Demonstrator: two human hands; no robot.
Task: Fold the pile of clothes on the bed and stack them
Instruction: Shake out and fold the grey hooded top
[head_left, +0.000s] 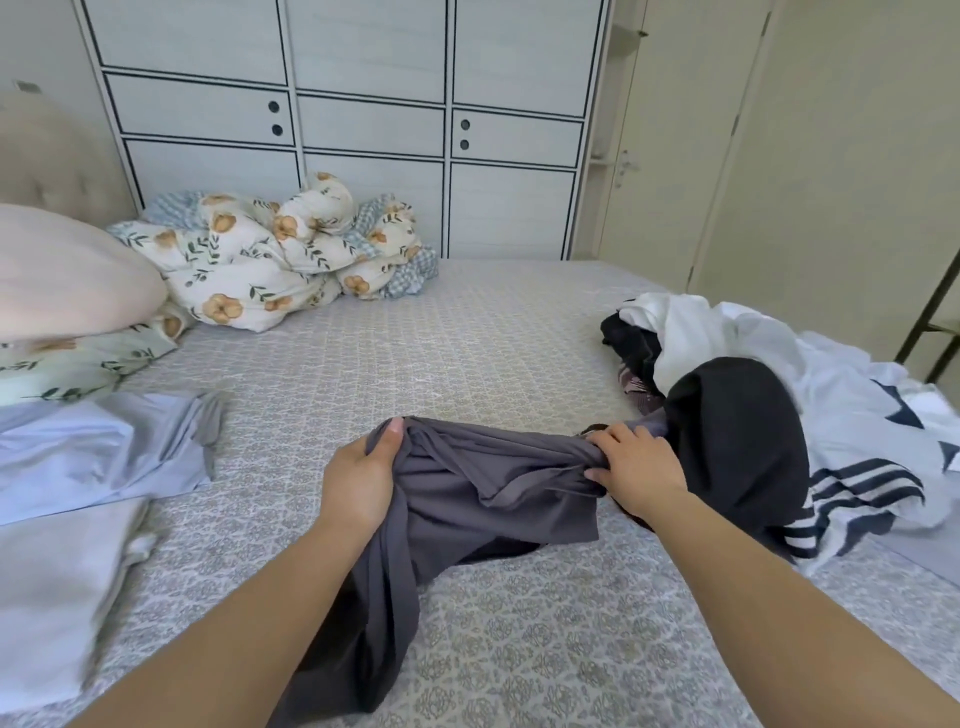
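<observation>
The left hand (358, 480) grips one end of a dark grey garment (467, 493), with the thumb up and the fingers wrapped into the cloth. The right hand (636, 467) holds the other end, its fingers curled into a bunched fold. The garment is stretched between both hands near the middle of the bed (467, 338), and its lower part hangs down toward 6 o'clock over the sheet.

The bed has a grey sheet with a small printed pattern. At 3 o'clock lies the pile of clothes (779, 415), unfolded: white pieces, a black piece and one with dark stripes. The black piece touches the garment beside the right hand. At 9 o'clock lie folded pale blue clothes (93, 447), and a light grey folded piece (57, 587) is just below them. At 10 o'clock are a pink pillow (62, 270) and a crumpled floral quilt (270, 254). Behind the bed, at 12 o'clock, stands a white wardrobe (363, 104) with dark lines, and at 2 o'clock a cream door (675, 156).
</observation>
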